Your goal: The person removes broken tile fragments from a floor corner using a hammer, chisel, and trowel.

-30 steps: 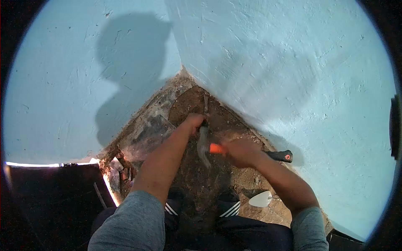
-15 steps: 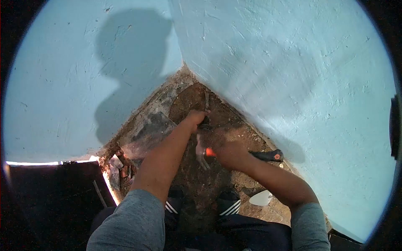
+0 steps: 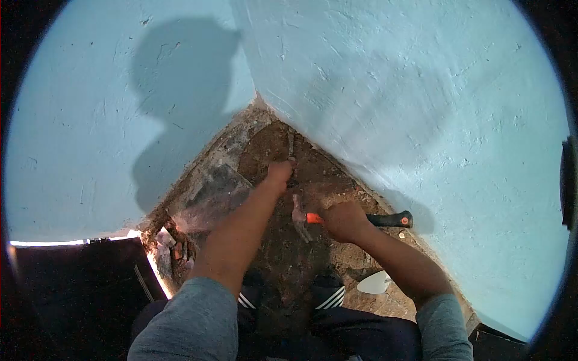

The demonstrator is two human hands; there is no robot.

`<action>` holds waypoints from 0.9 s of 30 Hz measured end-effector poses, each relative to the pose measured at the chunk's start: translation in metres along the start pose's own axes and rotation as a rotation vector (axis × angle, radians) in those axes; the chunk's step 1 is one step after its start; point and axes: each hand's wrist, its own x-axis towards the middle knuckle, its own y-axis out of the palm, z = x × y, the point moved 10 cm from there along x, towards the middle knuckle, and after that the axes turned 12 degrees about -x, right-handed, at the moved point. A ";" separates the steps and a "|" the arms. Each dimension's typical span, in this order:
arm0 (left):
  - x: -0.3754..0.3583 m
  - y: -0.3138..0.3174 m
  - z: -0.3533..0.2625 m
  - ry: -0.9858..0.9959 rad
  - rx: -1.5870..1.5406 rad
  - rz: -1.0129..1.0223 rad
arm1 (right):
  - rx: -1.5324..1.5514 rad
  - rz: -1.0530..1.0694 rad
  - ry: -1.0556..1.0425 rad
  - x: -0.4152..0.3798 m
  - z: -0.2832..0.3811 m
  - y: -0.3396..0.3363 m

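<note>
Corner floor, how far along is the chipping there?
Done: the floor by the corner is bare brown rubble. In hand: the right hand grips a hammer, the left hand holds something thin, perhaps a chisel, against the ground. Left: a grey slab along the left wall looks intact.

Rough matt plaster wall [image 3: 421,90]

No words, numbers, labels or signs can be read anywhere here. The nearest thing to a brand mark is the set of white slanted stripes on the two dark shoes [image 3: 328,296] at the near edge. The round mark on the butt of the hammer [image 3: 355,219] handle, at right, is too small to read.
</note>
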 end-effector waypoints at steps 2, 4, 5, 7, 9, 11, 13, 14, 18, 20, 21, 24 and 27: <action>-0.021 -0.002 0.012 0.109 -0.123 -0.185 | 0.002 0.058 -0.039 -0.003 0.005 0.013; -0.038 -0.002 0.031 0.181 -0.178 -0.340 | 0.065 0.140 -0.038 -0.004 0.007 0.040; -0.045 -0.004 0.040 0.200 -0.201 -0.412 | 0.097 0.145 -0.030 -0.008 0.010 0.048; -0.050 -0.004 0.046 0.176 -0.182 -0.437 | 0.132 0.136 -0.018 -0.012 0.007 0.052; -0.058 -0.004 0.039 0.177 -0.112 -0.418 | 0.076 0.162 -0.038 -0.015 0.008 0.047; -0.077 0.002 0.022 0.225 0.040 -0.339 | 0.072 0.185 -0.047 -0.016 0.008 0.050; -0.059 0.010 0.028 0.131 0.076 -0.223 | 0.111 0.201 -0.051 -0.013 0.008 0.057; -0.052 0.015 0.030 0.088 0.089 -0.165 | 0.115 0.193 -0.046 -0.013 0.008 0.056; -0.035 0.030 0.032 0.109 0.158 0.023 | 0.116 0.167 -0.040 -0.012 0.007 0.042; -0.020 0.027 0.035 0.146 0.198 0.050 | 0.107 0.172 -0.053 -0.011 0.007 0.045; -0.019 0.025 0.034 0.140 0.175 0.031 | 0.097 0.179 -0.068 -0.009 0.007 0.052; 0.000 -0.004 0.047 0.114 -0.105 -0.289 | 0.114 0.154 -0.062 -0.010 0.009 0.060; 0.020 -0.035 0.062 0.235 -0.194 -0.524 | 0.165 0.155 -0.031 -0.015 0.005 0.057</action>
